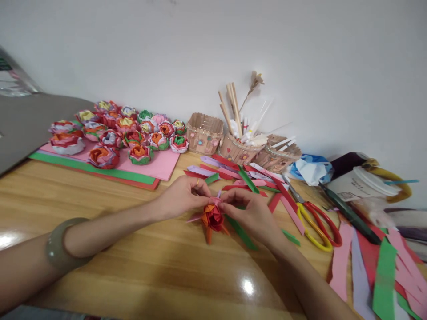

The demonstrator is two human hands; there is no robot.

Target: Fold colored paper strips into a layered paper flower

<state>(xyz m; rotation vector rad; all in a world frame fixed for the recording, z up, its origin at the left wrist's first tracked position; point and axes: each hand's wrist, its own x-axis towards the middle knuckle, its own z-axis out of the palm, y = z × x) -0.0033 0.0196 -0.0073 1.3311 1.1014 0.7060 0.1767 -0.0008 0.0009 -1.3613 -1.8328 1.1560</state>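
Observation:
A small folded paper flower (213, 218), red and orange with pink at its far side, is between my hands at the middle of the wooden table. Orange points stick out at its near edge, and a thin lilac strip shows at its left. My left hand (183, 195), wearing a ring, pinches the pink paper from the left. From the right, my right hand (248, 211) closes thumb and fingers on the same pink part. Behind the hands lie several folded paper strips (230, 171) in red, pink, lilac and green.
Finished paper flowers (135, 138) crowd coloured sheets (163, 164) at the back left. Decorated baskets (204, 133), one with wooden sticks (233, 104), line the wall. Scissors (316, 222), a dark green utility knife (350, 213), a lidded cup (363, 184) and paper strips (383, 275) occupy the right.

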